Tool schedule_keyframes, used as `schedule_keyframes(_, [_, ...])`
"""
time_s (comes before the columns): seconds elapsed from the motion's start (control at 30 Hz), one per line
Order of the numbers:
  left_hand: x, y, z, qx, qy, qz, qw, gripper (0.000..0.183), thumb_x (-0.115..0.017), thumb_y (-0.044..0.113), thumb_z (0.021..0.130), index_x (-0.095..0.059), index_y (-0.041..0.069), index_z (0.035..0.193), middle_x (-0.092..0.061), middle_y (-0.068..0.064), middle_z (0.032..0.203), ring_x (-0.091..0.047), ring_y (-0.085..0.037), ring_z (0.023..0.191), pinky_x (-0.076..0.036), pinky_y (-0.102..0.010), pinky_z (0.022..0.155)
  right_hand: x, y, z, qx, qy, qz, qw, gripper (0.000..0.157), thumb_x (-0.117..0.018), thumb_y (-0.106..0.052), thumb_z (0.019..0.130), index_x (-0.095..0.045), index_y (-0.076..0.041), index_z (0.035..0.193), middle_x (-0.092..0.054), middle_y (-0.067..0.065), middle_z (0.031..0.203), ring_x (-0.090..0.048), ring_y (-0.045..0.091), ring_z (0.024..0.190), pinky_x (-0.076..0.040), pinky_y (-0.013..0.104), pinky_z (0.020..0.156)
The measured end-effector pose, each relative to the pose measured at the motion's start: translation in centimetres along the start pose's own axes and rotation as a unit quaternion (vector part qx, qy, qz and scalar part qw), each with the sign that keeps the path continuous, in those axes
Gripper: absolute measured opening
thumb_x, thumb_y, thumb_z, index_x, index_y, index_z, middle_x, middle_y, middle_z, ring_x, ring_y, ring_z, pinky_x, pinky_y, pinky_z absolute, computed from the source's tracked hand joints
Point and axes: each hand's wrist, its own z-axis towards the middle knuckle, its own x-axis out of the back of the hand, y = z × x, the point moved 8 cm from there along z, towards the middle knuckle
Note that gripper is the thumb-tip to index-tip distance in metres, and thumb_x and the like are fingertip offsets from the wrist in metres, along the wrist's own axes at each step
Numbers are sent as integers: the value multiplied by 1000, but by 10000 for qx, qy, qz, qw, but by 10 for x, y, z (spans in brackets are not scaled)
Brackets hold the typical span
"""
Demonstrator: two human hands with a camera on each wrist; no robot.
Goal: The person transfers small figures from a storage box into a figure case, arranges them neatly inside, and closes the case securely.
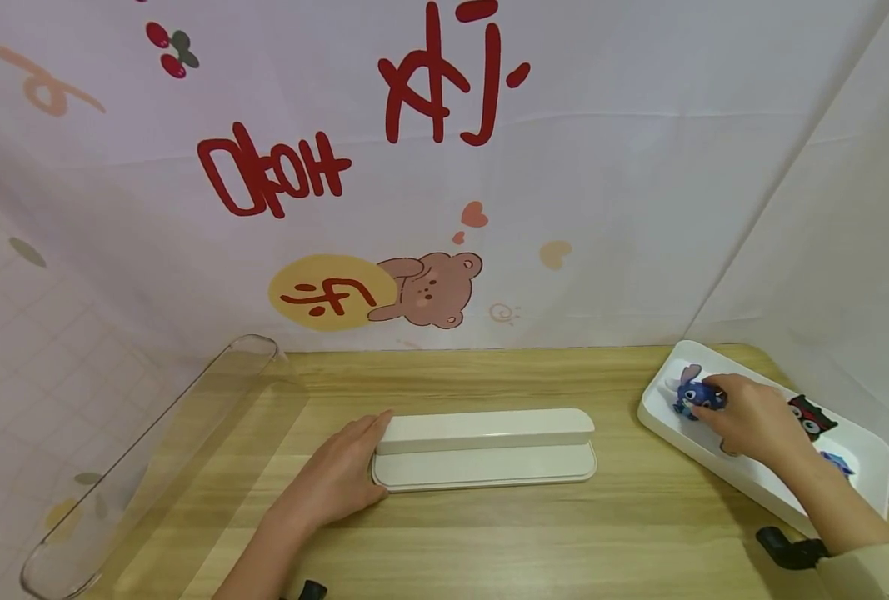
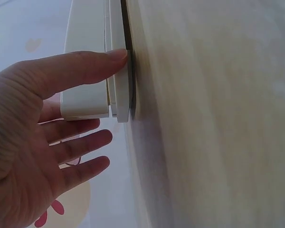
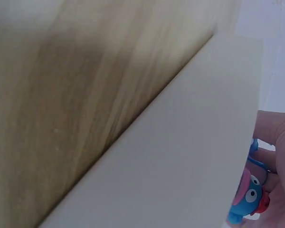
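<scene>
My left hand (image 1: 342, 471) grips the left end of a long cream-white stand (image 1: 485, 467) with a raised ridge along its back. In the left wrist view the thumb presses the base's edge, and three fingers spread free below the end. Over a white tray (image 1: 744, 492) at the right, my right hand (image 1: 759, 417) holds a dark blue big-eared figurine (image 1: 691, 393) between thumb and fingers. A light blue toy (image 3: 249, 194) with round white eyes, pink and red parts shows beside the palm in the right wrist view, partly hidden by the tray wall.
A black-and-red owl-like figure (image 1: 811, 417) and a small blue-purple item (image 1: 837, 463) lie in the tray. A clear plastic box (image 1: 159, 450) stands at the left. Printed cloth (image 1: 601, 183) hangs behind the wooden table (image 1: 526, 542).
</scene>
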Motion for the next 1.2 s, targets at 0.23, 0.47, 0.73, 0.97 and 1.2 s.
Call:
schedule_keyframes(0.23, [2,2,0,-172,113,200,9996,103,-99,10,65,-48,-2,153,-59,-13,143,-58,-31,128,-48,-51,107,10,2,-4,-118,402,-7,9991,56,-83,-28,88,-66,12,123,-68,36,112,-69,40,79,-53,58,66])
schedule_keyframes(0.47, [3,4,0,-259,155,261,9992,101,-100,10,64,-50,-3,151,-59,-13,141,-58,-31,127,-49,-50,105,27,0,-10,-163,906,115,9957,52,-84,-27,86,-68,11,117,-69,35,107,-65,56,93,-51,64,68])
schedule_keyframes(0.73, [3,5,0,-301,175,239,9991,101,-99,10,64,-50,-4,151,-60,-14,140,-58,-32,126,-50,-51,105,40,-6,-17,-85,1187,493,9917,49,-87,-21,84,-66,10,116,-72,30,99,-68,46,86,-51,32,58])
schedule_keyframes(0.97, [2,6,0,-335,159,267,9990,100,-99,9,64,-50,-6,150,-59,-16,141,-58,-33,127,-50,-49,106,56,-17,-20,150,1663,579,9843,47,-90,-15,79,-68,5,114,-72,26,94,-61,5,78,-42,14,56])
schedule_keyframes(1.2, [3,8,0,-252,109,363,9990,97,-97,6,66,-50,-6,150,-57,-17,144,-56,-34,130,-48,-51,107,68,-32,-23,447,1995,725,9762,42,-90,-9,77,-70,0,113,-72,20,97,-40,-22,84,-38,7,63])
